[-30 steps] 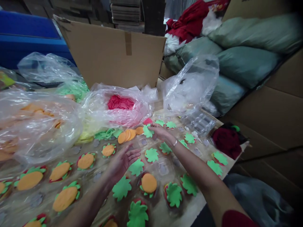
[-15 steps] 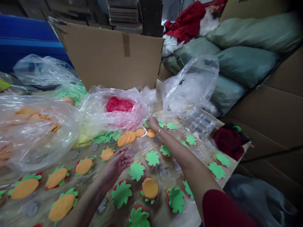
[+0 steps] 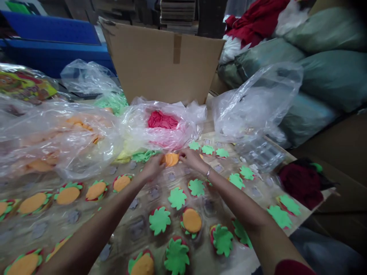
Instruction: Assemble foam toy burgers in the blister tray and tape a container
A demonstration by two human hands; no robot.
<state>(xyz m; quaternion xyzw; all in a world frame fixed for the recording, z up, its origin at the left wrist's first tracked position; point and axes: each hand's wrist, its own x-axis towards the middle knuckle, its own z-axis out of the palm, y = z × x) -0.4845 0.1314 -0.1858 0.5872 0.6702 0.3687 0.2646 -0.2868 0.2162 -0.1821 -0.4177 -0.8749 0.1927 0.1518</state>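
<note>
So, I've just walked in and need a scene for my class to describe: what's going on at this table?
A person has both hands at a small cluster of orange discs: the left hand at its left end, the right hand at its right. Whether the fingers grip them is hard to tell. Nearer the person sit rows of layered pieces, some topped with orange, others with green. Beyond the hands, a clear plastic bag holds pink-red pieces.

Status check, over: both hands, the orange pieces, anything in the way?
Left hand and right hand at opposite ends of overlapping orange pieces; grip unclear. Plastic bag with pink material close behind; no obstruction seen between hands.
</note>
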